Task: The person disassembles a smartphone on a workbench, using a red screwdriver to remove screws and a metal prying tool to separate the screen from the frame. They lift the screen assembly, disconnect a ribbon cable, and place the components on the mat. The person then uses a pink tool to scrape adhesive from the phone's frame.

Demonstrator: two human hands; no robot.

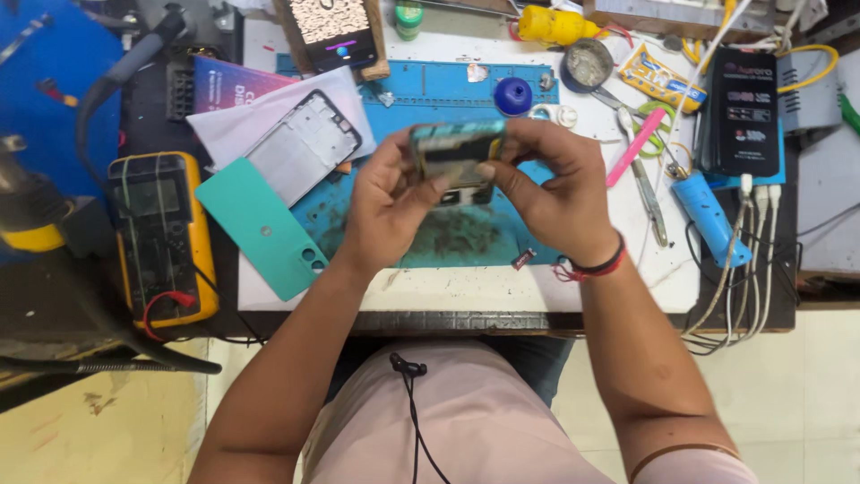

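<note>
Both hands, left hand [387,199] and right hand [548,184], grip a phone body [455,154] above the blue mat [448,235] on the counter [466,291].

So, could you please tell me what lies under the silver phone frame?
A sheet of white paper lies under the silver phone frame, with a purple booklet beneath it; whatever the frame covers is hidden.

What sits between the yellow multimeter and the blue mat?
The teal back cover lies between the yellow multimeter and the blue mat, in the head view.
</note>
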